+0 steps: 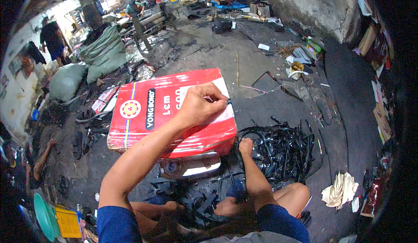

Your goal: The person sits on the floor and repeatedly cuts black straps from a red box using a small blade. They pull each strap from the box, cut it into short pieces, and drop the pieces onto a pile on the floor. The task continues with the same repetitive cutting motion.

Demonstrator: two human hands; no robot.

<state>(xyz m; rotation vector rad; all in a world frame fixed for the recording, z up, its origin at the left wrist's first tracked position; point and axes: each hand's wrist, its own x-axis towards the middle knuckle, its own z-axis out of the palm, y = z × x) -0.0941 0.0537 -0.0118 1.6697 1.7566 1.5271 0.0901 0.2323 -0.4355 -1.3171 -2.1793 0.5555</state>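
A big red rectangular tin (pixel 148 112) with a white patch on top stands on the dark floor in front of me. My left hand (pixel 201 103) rests on the tin's top near its right edge, fingers pinched on a thin black strip (pixel 228 101) at that edge. My right hand (pixel 246 147) is low beside the tin's right side, closed on the black strip where it runs down. A loose heap of black rubber strips (pixel 281 149) lies just right of that hand. More black offcuts (pixel 198 204) lie between my knees.
Stuffed grey-green sacks (pixel 102 51) lie at the back left, with a person standing (pixel 52 38) beyond them and another crouching (pixel 135 8) farther off. A crumpled pale cloth (pixel 341 190) lies at the right. A green basin (pixel 45 217) and a yellow container (pixel 67 221) sit at the lower left.
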